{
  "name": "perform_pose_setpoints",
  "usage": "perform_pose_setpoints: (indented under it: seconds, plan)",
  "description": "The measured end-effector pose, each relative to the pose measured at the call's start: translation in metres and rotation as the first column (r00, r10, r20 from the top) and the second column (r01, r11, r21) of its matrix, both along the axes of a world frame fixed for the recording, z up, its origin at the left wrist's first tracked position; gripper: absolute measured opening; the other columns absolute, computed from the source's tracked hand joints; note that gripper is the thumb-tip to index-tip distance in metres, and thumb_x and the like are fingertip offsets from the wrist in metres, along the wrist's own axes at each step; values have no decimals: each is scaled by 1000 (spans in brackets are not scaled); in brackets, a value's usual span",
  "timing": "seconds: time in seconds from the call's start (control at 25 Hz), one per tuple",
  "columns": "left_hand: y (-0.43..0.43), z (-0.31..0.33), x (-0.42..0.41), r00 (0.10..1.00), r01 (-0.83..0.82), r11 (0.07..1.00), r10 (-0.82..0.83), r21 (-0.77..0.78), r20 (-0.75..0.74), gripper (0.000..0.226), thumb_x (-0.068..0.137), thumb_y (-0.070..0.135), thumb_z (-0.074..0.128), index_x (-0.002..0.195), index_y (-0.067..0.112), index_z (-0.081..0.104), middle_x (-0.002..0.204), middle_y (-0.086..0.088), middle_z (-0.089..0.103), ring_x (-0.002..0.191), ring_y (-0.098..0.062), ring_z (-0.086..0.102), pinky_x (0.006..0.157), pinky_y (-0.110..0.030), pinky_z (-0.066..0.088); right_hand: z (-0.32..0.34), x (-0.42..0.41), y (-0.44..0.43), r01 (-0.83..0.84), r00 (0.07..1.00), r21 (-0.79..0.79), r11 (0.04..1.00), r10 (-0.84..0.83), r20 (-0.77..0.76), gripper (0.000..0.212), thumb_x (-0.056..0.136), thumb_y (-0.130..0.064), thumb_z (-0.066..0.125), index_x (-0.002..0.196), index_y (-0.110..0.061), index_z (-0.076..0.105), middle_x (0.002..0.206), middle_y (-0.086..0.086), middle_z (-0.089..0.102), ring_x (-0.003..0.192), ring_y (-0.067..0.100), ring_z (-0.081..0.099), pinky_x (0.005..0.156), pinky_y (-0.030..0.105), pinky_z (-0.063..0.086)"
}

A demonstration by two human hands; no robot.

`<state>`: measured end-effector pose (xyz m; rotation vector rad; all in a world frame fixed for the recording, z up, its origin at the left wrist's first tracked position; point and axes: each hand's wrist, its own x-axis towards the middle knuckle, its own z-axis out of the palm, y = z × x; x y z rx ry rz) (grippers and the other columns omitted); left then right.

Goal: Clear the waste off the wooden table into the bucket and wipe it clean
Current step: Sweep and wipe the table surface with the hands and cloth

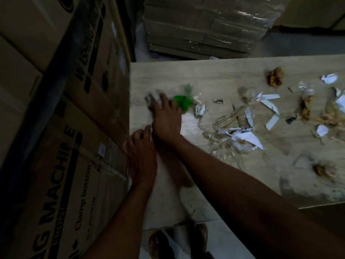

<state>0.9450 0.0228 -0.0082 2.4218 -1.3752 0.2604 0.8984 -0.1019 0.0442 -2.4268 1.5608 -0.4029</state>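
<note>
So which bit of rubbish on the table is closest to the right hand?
The green plastic scrap, right beside the fingers of the right hand. It is the only green piece; the white paper scraps and brown clumps lie farther right.

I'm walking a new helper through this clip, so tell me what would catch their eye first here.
Likely first is the scatter of torn white paper scraps and crumpled wrappers across the right half of the wooden table. Next, a bright green piece near the table's left end, beside the right hand, which is spread flat on the surface; the left hand rests at the table's left edge. Big printed cardboard boxes fill the left side.
</note>
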Motion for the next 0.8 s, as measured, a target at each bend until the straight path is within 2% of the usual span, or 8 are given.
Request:
perform_pose_setpoints:
  seconds: [0.08,0.12,0.24,0.4,0.48,0.6,0.72,0.8]
  plan:
    - [-1,3,0,996,90,996,-90,8,-6,53,87,12,64,138,25,56,131,-8,58,111,-31,53,96,-49,42,-9,-25,-18,283,959,90,955,-282,-20,72,97,-24,54,162,-36,25,170,6,22,144,40,34,115,50,29]
    - [0,3,-1,992,123,992,-123,-5,-10,56,87,7,68,139,25,57,134,-7,59,113,-30,52,97,-48,43,-6,-44,-19,382,924,73,921,-380,-37,78,93,-18,56,162,-36,23,170,4,21,143,40,35,113,51,32]
    - [1,3,-1,986,159,986,-160,-44,-35,54,85,2,72,134,23,63,134,-7,61,113,-28,48,95,-45,40,11,-103,-18,464,885,29,885,-462,-62,85,82,-10,60,160,-28,30,166,7,29,131,40,41,102,47,39]
    - [0,7,0,983,179,983,-180,-30,-42,51,85,3,73,132,21,65,134,-7,62,113,-30,49,94,-47,41,33,-121,19,399,914,-56,915,-392,105,69,87,-13,60,154,-18,43,152,13,47,118,41,48,97,43,41]
    - [2,10,-1,982,174,985,-174,-3,-78,51,85,5,72,132,21,64,135,-7,61,114,-31,51,95,-46,42,36,-115,79,244,961,-95,965,-228,156,66,88,-16,60,152,-21,46,148,10,53,112,38,52,90,43,48]
    - [3,13,-1,975,180,984,-178,6,-130,51,85,5,69,134,20,63,136,-8,62,111,-36,55,95,-45,45,16,-131,170,-69,998,-111,991,70,6,78,80,-21,57,156,-32,40,157,2,47,121,28,46,97,42,42]
    - [4,12,-2,973,209,978,-207,12,-105,52,84,0,66,134,13,63,136,-13,62,110,-40,57,92,-46,49,1,-175,145,-31,997,-49,998,28,-68,85,84,-14,47,162,-38,23,169,-4,27,129,29,39,101,41,40]
    - [10,11,-11,967,229,973,-226,7,-120,54,85,-5,62,137,10,60,141,-16,58,120,-42,55,96,-49,48,0,-201,94,70,992,-24,997,-72,-102,92,79,-11,53,163,-35,22,169,-2,27,122,32,43,93,39,42]
